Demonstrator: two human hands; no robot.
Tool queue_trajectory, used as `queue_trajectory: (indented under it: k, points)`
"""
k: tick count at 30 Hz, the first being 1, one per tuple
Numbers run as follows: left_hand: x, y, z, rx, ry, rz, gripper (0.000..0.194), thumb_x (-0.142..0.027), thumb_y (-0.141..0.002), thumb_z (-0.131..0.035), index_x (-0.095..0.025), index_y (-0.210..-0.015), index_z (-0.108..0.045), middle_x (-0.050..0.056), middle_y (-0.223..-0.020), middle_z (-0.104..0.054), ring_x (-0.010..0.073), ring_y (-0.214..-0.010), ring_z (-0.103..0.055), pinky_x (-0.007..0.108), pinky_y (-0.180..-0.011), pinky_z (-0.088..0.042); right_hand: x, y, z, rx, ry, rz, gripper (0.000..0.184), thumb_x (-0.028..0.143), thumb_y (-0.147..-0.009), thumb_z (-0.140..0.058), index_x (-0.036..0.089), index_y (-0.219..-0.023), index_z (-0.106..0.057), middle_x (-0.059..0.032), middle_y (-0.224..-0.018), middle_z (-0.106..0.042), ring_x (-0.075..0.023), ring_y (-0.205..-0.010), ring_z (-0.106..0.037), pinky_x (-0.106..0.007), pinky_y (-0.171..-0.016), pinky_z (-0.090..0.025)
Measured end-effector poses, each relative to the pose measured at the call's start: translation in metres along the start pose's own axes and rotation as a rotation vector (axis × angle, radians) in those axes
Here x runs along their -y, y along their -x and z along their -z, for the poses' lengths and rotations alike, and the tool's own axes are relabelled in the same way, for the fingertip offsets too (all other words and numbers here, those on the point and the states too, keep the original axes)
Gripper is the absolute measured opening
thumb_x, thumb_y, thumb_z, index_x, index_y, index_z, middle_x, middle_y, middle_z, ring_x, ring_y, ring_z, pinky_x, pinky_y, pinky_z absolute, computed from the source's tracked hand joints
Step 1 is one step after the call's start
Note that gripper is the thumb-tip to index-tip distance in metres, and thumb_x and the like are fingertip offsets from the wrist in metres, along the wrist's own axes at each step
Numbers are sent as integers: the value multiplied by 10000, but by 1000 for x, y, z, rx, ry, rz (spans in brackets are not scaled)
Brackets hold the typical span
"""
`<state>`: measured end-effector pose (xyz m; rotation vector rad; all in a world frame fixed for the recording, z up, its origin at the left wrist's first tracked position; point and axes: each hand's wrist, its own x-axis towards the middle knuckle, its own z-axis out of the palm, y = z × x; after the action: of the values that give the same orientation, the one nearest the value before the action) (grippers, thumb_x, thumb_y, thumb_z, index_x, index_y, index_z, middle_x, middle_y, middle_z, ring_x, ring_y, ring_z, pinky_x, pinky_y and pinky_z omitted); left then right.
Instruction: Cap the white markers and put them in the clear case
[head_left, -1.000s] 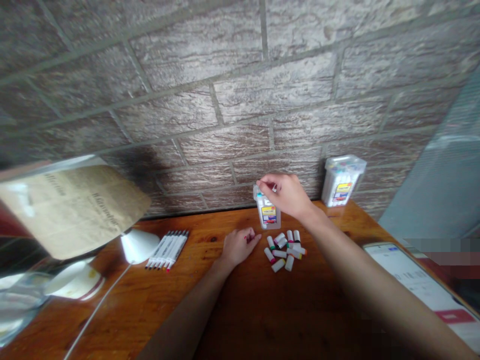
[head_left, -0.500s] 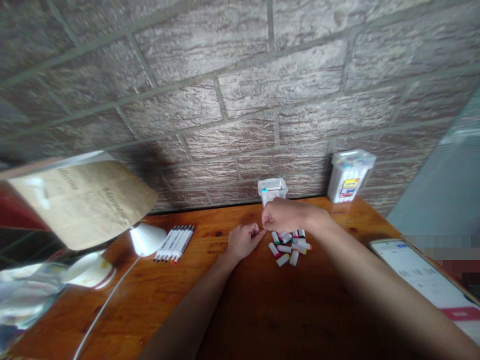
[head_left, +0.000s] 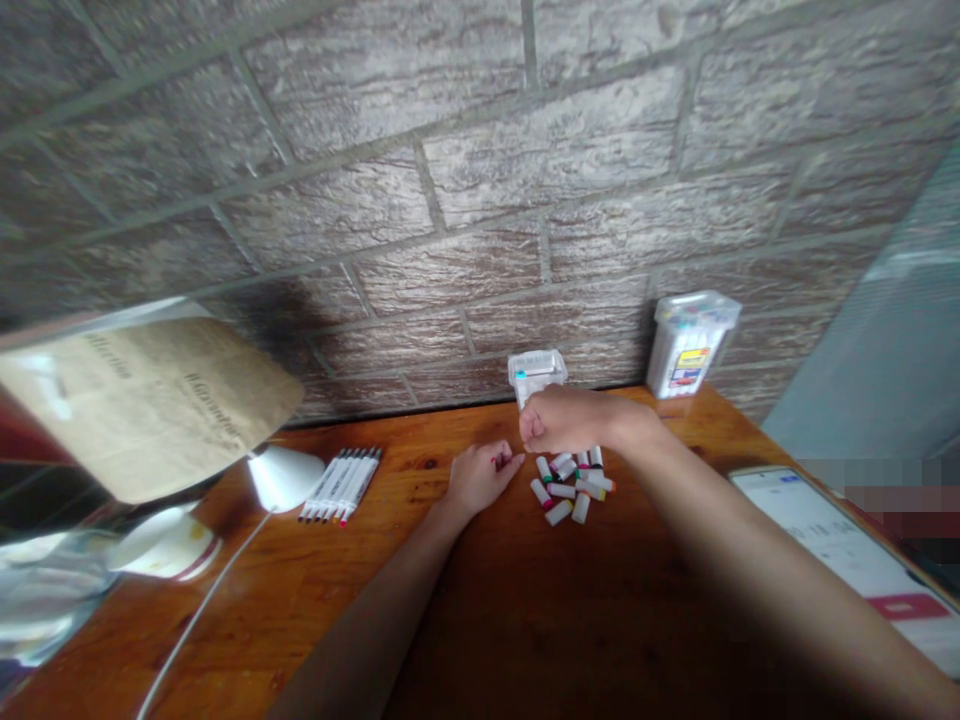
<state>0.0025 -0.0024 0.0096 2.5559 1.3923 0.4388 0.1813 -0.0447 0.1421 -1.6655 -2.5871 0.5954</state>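
My left hand (head_left: 481,477) rests on the table with its fingers curled in; a small red spot shows at the fingers, too small to name. Close beside it, my right hand (head_left: 564,420) is closed like a fist, knuckles up, and whatever it may hold is hidden. Just below the right hand lies a loose heap of white marker caps (head_left: 561,491) with coloured ends. Behind that hand stands a clear plastic box (head_left: 537,366) with a blue-ended piece in it, partly covered by the hand. Several white markers (head_left: 341,485) lie in a neat row to the left.
A lidded clear box of markers (head_left: 686,345) stands at the back right against the brick wall (head_left: 480,270). At right lies a phone (head_left: 817,540). A lamp with a paper shade (head_left: 172,400), its white cord (head_left: 202,620) and a paper cup (head_left: 169,545) occupy the left.
The whole view has shifted slightly, so everything appears a little further left and higher. Both hands stay close together, closed, with hardly any movement.
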Motion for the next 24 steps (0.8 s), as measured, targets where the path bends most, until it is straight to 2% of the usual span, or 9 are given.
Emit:
queue_trajectory:
  k: [2,4,7,9,12,14,17,24]
  points:
    - [-4,2,3,0,-78,19,337,-464,-983,-489,-226,-835,-677,27,-850,-741,192,-791,-676,279,-707,-430,-1,0,0,-9,-4,11,171,170,-776,-584,149,-748,-752,-57,-702,-736,-149,-609,-609,-238,-532,-352]
    - [-6,3,9,3,-191,61,322,-439,-988,-481,-222,-895,-699,66,-935,-764,238,-883,-704,364,-853,-469,-3,0,0,-25,-22,18,151,185,-787,-604,153,-788,-752,-51,-740,-748,-149,-641,-627,-232,-549,-360]
    - [0,4,22,26,-317,216,359,-449,-988,-473,-192,-979,-724,137,-1017,-769,329,-1011,-706,613,-1058,-353,-3,2,2,-48,-22,1,142,187,-802,-614,155,-844,-745,-43,-780,-752,-149,-680,-636,-223,-573,-372]
    - [12,3,33,51,-327,407,426,-502,-978,-470,-172,-1041,-731,182,-1075,-756,383,-1079,-687,719,-1080,-263,-1,4,4,-55,-17,-16,150,189,-816,-614,153,-885,-742,-41,-802,-751,-149,-693,-633,-218,-584,-380]
    - [34,0,47,91,-298,618,492,-530,-977,-442,-153,-1116,-726,225,-1222,-702,423,-1195,-628,697,-1055,-337,3,6,7,-49,-19,-20,159,192,-826,-617,155,-923,-737,-36,-821,-746,-146,-708,-629,-212,-600,-388]
    - [45,0,53,120,-272,683,525,-538,-975,-432,-143,-1189,-702,242,-1297,-661,435,-1242,-594,671,-1030,-393,5,7,7,-41,-13,-15,155,186,-830,-608,156,-916,-733,-35,-814,-738,-145,-711,-620,-210,-606,-390]
    - [52,0,54,124,-269,685,536,-545,-969,-432,-147,-1219,-691,241,-1308,-654,430,-1246,-592,640,-1017,-429,7,8,7,-44,-9,-10,153,192,-839,-600,160,-920,-726,-33,-814,-734,-146,-712,-612,-210,-609,-390]
    - [55,0,53,88,-297,664,463,-482,-973,-455,-143,-1149,-716,228,-1219,-699,386,-1178,-644,536,-990,-473,5,10,9,-59,-27,-19,147,228,-855,-615,174,-940,-723,-26,-814,-738,-154,-728,-632,-215,-624,-395]
